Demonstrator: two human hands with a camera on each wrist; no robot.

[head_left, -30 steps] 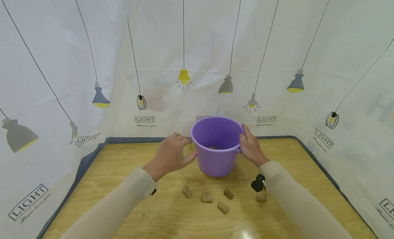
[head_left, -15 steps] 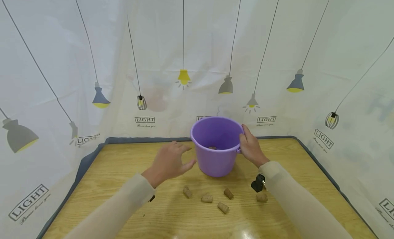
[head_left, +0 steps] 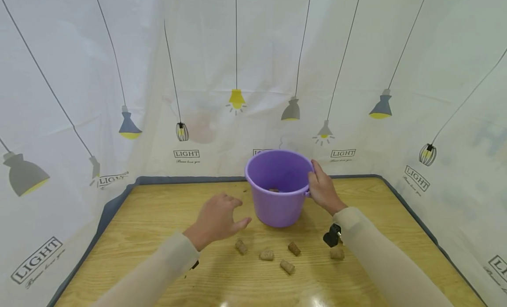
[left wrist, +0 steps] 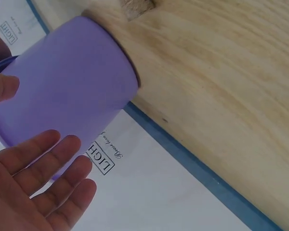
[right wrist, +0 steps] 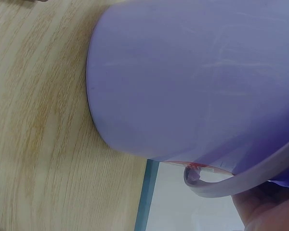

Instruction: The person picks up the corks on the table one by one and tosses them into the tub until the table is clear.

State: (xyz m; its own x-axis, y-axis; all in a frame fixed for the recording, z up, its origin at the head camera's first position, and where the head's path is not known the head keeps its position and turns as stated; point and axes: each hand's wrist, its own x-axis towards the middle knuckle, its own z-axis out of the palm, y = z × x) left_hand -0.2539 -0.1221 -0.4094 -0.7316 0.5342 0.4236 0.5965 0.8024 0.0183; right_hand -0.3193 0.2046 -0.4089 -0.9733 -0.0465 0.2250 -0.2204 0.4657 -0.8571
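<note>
A purple plastic bucket (head_left: 279,208) stands upright near the back of the table, a bit of cork-coloured material showing inside. My right hand (head_left: 324,190) grips its rim on the right side, thumb in front. The bucket's handle (right wrist: 241,185) hangs down by that hand in the right wrist view. My left hand (head_left: 217,219) hovers left of the bucket, apart from it, fingers relaxed and holding nothing; its spread fingers (left wrist: 62,159) show in the left wrist view. In front of the bucket lie several corks, among them one cork (head_left: 240,246) nearest my left hand.
Another cork (head_left: 336,253) lies right, beside my right sleeve. More corks, such as this front cork (head_left: 287,266), rest on the wooden table (head_left: 158,236). A white cloth (head_left: 210,135) printed with lamps rises behind and at both sides.
My left hand has drawn away from the bucket's left side, down and slightly left, its fingers opening. The right hand and the bucket have stayed in place.
</note>
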